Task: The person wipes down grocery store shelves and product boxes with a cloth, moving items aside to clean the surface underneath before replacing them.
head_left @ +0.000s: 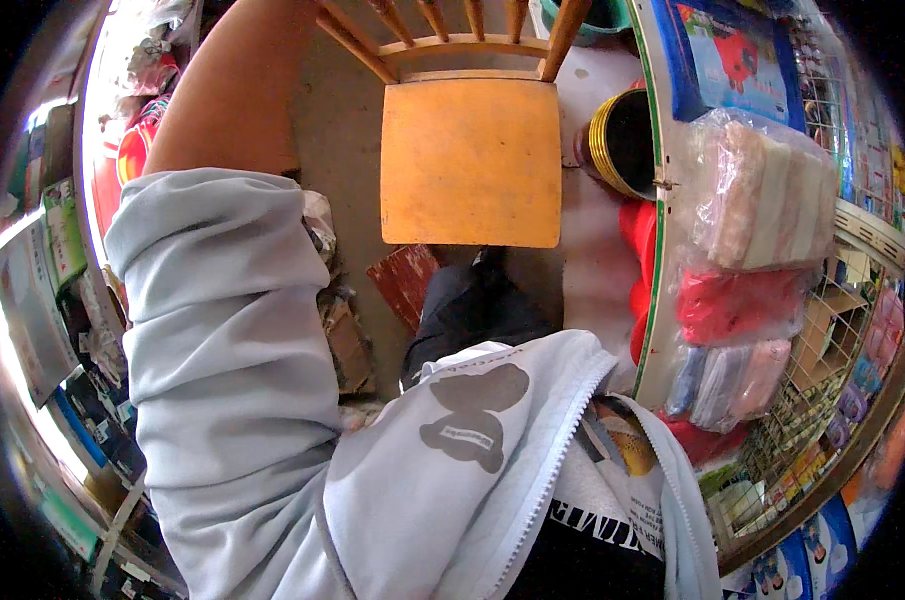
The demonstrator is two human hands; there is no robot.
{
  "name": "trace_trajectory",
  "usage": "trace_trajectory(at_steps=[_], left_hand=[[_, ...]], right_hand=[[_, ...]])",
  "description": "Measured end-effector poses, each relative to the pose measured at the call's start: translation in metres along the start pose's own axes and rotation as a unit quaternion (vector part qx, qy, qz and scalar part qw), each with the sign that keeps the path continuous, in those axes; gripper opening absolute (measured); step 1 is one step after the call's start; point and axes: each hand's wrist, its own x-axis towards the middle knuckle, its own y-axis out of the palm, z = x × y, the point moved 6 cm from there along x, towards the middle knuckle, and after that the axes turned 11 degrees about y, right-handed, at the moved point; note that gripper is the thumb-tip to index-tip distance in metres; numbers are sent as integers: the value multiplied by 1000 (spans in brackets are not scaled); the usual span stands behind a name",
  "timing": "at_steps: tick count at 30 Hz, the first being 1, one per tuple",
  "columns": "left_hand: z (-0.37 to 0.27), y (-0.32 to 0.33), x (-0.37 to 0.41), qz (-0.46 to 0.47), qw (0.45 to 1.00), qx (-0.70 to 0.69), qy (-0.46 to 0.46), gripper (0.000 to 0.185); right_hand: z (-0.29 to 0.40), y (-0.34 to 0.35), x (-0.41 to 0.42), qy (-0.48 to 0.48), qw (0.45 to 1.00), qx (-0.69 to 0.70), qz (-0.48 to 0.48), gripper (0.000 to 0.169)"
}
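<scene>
Neither of my hands is in view. A raised arm in a pushed-up pale grey sleeve [227,300] fills the left side, and its bare forearm [235,97] runs out past the top edge. Before me stands a wooden chair [471,161] with a flat square seat and a spindled back on its far side. Under the near edge of the seat are my dark trousers [475,300]. A worn red board [405,281] lies on the floor beside them. My open zipped jacket [452,465] covers the lower middle.
On the right, a white shelf edge [670,225] holds plastic-wrapped folded towels [767,195] and a red wrapped bundle [741,304]. Next to it stand a gold-ribbed bucket [613,142] and red plastic items [638,247]. Boxed goods [36,300] line the left; cardboard [349,345] lies on the floor.
</scene>
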Motion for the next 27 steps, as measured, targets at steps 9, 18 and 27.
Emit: trace_trajectory(at_steps=[9,18,27], left_hand=[[6,3,4,-31,999,-5,13,63],[-1,1,-1,-52,998,12,26,62],[-3,-2,-9,-44,999,-6,17,59]], right_hand=[[3,3,4,2,1000,-2,0,69],[6,8,2,-3,1000,-1,-1,68],[8,15,8,-9,1000,-2,3,68]])
